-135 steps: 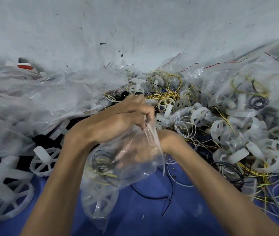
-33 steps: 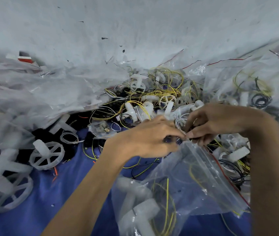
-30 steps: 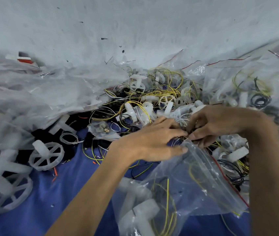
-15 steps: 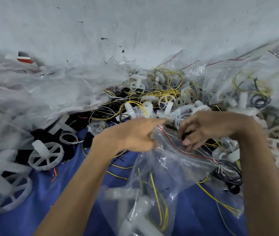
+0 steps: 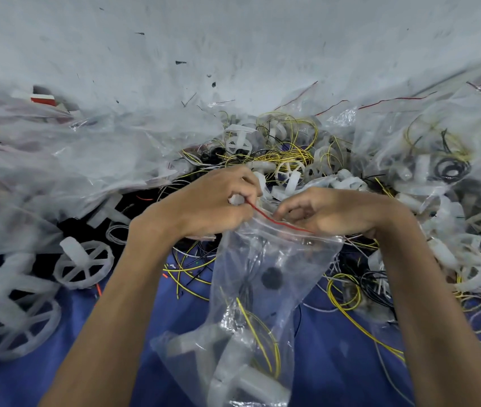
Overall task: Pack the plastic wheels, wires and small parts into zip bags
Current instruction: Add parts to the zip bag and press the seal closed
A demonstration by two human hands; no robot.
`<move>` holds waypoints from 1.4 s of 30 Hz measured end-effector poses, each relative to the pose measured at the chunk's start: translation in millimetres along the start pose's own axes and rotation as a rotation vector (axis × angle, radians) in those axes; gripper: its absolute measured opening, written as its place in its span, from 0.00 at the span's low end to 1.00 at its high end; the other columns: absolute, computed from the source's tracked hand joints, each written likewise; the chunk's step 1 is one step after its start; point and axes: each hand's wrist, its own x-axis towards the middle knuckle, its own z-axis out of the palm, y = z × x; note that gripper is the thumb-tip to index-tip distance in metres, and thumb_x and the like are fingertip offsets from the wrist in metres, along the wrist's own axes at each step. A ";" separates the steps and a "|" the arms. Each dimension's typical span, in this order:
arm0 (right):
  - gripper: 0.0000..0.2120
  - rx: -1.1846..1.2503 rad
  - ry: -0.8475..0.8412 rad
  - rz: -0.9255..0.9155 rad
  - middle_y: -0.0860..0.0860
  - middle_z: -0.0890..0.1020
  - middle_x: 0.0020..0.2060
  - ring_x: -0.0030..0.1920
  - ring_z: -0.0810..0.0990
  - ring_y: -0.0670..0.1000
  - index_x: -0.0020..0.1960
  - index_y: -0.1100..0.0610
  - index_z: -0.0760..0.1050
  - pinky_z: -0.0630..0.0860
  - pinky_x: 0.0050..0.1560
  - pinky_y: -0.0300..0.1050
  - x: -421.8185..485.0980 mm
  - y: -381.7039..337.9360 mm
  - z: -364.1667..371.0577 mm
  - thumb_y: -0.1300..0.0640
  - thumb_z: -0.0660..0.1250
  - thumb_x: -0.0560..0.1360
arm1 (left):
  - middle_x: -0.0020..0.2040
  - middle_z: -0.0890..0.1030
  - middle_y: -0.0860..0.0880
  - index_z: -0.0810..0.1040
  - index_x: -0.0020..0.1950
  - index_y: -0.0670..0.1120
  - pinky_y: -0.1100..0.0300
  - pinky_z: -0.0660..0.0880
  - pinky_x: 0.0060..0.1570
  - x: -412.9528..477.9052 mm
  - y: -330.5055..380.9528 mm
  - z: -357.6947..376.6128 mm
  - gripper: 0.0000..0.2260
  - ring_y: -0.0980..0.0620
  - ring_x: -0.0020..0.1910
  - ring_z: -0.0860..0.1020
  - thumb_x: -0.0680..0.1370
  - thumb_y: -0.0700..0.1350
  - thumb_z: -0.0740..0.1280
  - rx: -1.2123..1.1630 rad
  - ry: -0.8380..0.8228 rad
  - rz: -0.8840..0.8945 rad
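A clear zip bag (image 5: 265,277) with a red zip line hangs in front of me, held up at its top edge. Inside it lie a white plastic wheel, yellow and black wires and a small black round part. My left hand (image 5: 207,207) pinches the left end of the zip strip. My right hand (image 5: 333,211) pinches the strip further right. Behind the hands sits a heap of loose white wheels and yellow wires (image 5: 286,154).
Filled and crumpled clear bags pile up at the left (image 5: 66,160) and right (image 5: 438,160). Loose white wheels (image 5: 83,262) lie on the blue cloth (image 5: 160,324) at the left. Tangled wires (image 5: 347,289) spread under my right forearm. A grey floor lies beyond.
The bag has swung upright and hangs lower at the centre. Both hands have closed onto the red zip strip, the left at its end, the right along it.
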 end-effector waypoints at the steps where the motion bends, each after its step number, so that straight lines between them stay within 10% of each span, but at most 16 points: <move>1: 0.06 -0.006 0.009 -0.014 0.55 0.83 0.49 0.44 0.78 0.46 0.51 0.54 0.77 0.74 0.47 0.41 0.2 -1.0 1.0 0.61 0.63 0.77 | 0.53 0.77 0.51 0.74 0.35 0.42 0.59 0.66 0.57 0.0 1.5 -1.3 0.04 0.53 0.54 0.74 0.70 0.41 0.64 -0.013 0.004 0.012; 10: 0.07 -0.139 0.059 -0.048 0.37 0.82 0.35 0.35 0.78 0.34 0.45 0.46 0.80 0.69 0.37 0.25 -1.1 -10.3 3.3 0.53 0.63 0.77 | 0.28 0.74 0.52 0.74 0.31 0.42 0.73 0.63 0.28 -5.8 3.0 -12.3 0.05 0.62 0.26 0.70 0.67 0.41 0.62 -0.136 -0.089 -0.135; 16: 0.08 0.106 0.874 -0.281 0.50 0.82 0.37 0.37 0.78 0.46 0.42 0.52 0.79 0.75 0.39 0.40 -1.2 4.4 -18.2 0.64 0.68 0.73 | 0.23 0.69 0.52 0.70 0.26 0.44 0.55 0.65 0.36 -14.3 -19.9 -23.4 0.23 0.53 0.26 0.68 0.72 0.61 0.62 0.023 -0.194 -0.448; 20: 0.08 -0.277 0.797 -0.033 0.52 0.76 0.59 0.61 0.73 0.50 0.49 0.56 0.80 0.66 0.61 0.40 2.9 37.4 -25.5 0.65 0.70 0.71 | 0.25 0.74 0.52 0.77 0.24 0.48 0.57 0.72 0.39 -21.1 -38.7 -26.8 0.25 0.53 0.29 0.73 0.76 0.60 0.62 0.227 -0.278 -0.590; 30: 0.24 -0.474 0.570 0.365 0.57 0.67 0.65 0.67 0.64 0.57 0.67 0.56 0.70 0.65 0.66 0.48 47.3 92.3 8.4 0.53 0.70 0.73 | 0.45 0.84 0.54 0.83 0.45 0.53 0.58 0.75 0.53 -29.0 -39.3 -29.8 0.06 0.56 0.47 0.80 0.73 0.47 0.67 0.256 -0.386 -0.586; 42: 0.12 -0.290 0.847 0.236 0.57 0.81 0.53 0.54 0.78 0.54 0.52 0.57 0.81 0.70 0.54 0.41 15.9 74.9 -17.0 0.62 0.73 0.69 | 0.43 0.83 0.56 0.83 0.45 0.53 0.58 0.75 0.53 -26.2 -46.2 -29.5 0.06 0.55 0.46 0.80 0.74 0.48 0.66 0.239 -0.398 -0.555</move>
